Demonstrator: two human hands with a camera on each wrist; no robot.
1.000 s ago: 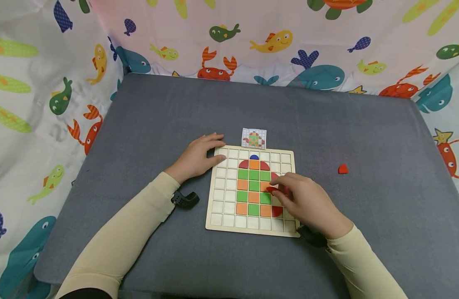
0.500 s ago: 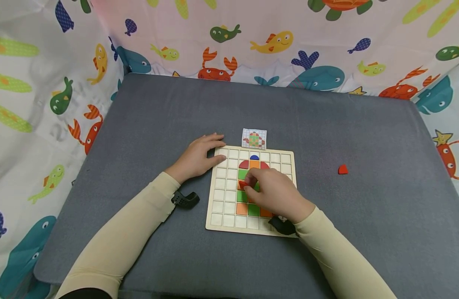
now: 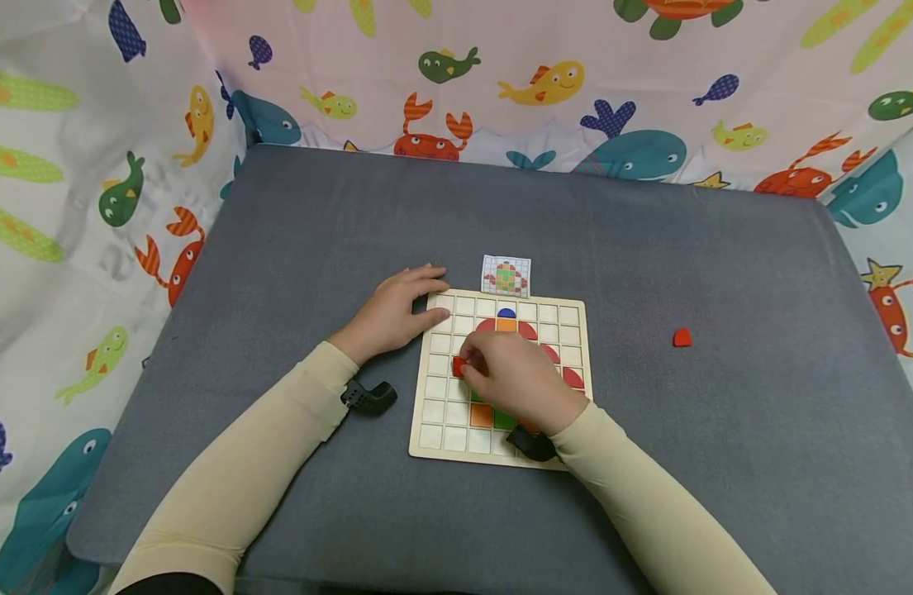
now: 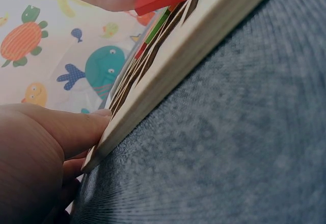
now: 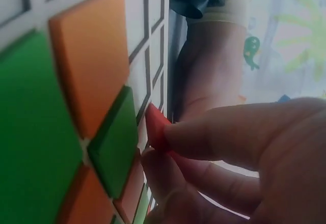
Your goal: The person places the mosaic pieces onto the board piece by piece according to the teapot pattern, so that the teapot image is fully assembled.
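A pale wooden grid board lies on the grey table, bearing green and orange square tiles, red quarter-round tiles and a blue half-round tile. My left hand grips the board's upper left corner, the thumb on its face and the fingers at the edge. Reaching across the board, my right hand pinches a red tile between thumb and fingers over the left-hand cells. In the right wrist view that red tile is tilted, close to a green tile. The hand hides several middle tiles.
A small printed pattern card touches the board's top edge. One loose red tile lies on the table to the right. Cloth with sea animals hangs around the table. Dark wrist-worn devices are on both arms.
My right hand has moved left across the board with the red tile, from the right-hand columns to the left ones, uncovering red tiles at the right. The left hand has stayed put.
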